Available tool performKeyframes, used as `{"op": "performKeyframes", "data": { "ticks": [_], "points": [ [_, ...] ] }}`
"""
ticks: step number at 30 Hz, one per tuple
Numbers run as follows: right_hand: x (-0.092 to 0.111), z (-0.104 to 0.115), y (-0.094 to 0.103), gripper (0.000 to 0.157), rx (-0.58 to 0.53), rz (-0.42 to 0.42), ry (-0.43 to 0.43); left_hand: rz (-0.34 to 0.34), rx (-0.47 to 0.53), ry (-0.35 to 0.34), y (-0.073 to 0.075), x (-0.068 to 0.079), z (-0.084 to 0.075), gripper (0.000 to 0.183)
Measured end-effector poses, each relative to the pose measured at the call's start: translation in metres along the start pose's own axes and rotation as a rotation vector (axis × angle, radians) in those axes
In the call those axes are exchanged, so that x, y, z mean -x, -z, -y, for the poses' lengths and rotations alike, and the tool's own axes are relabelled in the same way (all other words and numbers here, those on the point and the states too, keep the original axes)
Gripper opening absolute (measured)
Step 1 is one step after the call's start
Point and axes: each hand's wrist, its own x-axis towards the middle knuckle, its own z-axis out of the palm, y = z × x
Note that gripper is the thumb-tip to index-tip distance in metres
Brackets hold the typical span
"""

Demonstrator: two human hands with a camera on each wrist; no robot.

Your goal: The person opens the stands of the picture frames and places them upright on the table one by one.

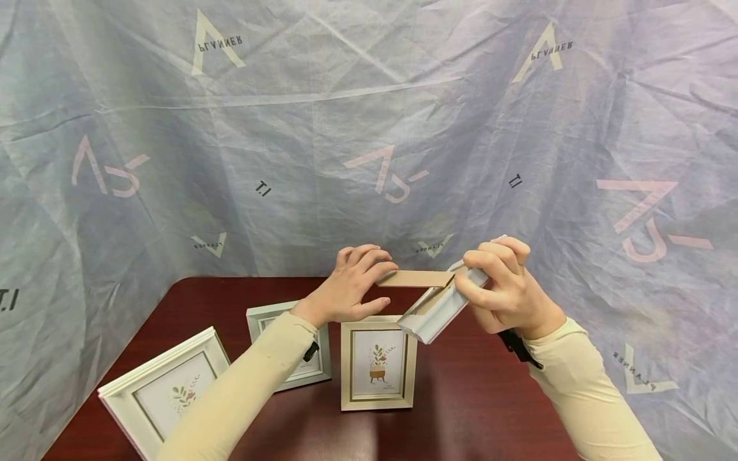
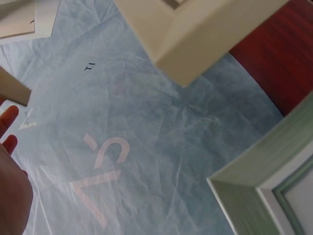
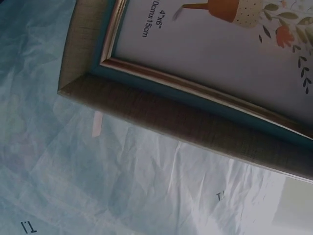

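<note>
My right hand [image 1: 510,288] grips a pale picture frame [image 1: 441,314], held tilted in the air with its back toward the left. A tan stand flap [image 1: 418,279] sticks out from that back. The fingers of my left hand [image 1: 352,285] are loosely extended at the flap's free end, with the thumb apart below; whether they touch it I cannot tell. In the right wrist view a frame's front, apparently the held one's, shows a plant print [image 3: 234,12]. Below the hands a cream picture frame [image 1: 347,368] stands upright on the table.
A pale green picture frame [image 1: 325,349] stands behind my left forearm, partly hidden. At the left, a white picture frame [image 1: 123,397] is partly covered by the sleeve. The table [image 1: 473,410] is dark red wood, with a printed grey cloth [image 1: 311,160] hanging behind and around it.
</note>
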Motion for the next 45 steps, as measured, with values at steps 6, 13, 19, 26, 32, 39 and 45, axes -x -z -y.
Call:
{"op": "performKeyframes", "data": {
  "ticks": [6, 13, 19, 26, 32, 39, 45],
  "points": [
    [0.003, -0.003, 0.001, 0.022, 0.035, 0.018, -0.066, 0.007, -0.056, 0.066, 0.003, 0.009, 0.002, 0.059],
    [0.015, -0.009, 0.005, 0.026, 0.074, 0.029, -0.150, -0.014, -0.084, 0.149, 0.010, 0.019, 0.002, 0.065],
    [0.030, -0.017, 0.011, 0.028, 0.149, 0.077, -0.270, -0.086, -0.090, 0.189, 0.013, 0.028, 0.001, 0.066],
    [0.041, -0.023, 0.016, 0.025, 0.244, 0.103, -0.425, -0.122, -0.096, 0.217, 0.011, 0.039, -0.004, 0.070],
    [0.047, -0.026, 0.021, 0.025, 0.271, 0.192, -0.532, -0.149, -0.080, 0.215, 0.006, 0.042, -0.007, 0.074],
    [0.049, -0.027, 0.026, 0.027, 0.292, 0.286, -0.628, -0.168, -0.099, 0.199, 0.002, 0.041, -0.012, 0.076],
    [0.052, -0.026, 0.029, 0.026, 0.332, 0.382, -0.719, -0.223, -0.138, 0.154, -0.006, 0.036, -0.019, 0.081]
  ]
}}
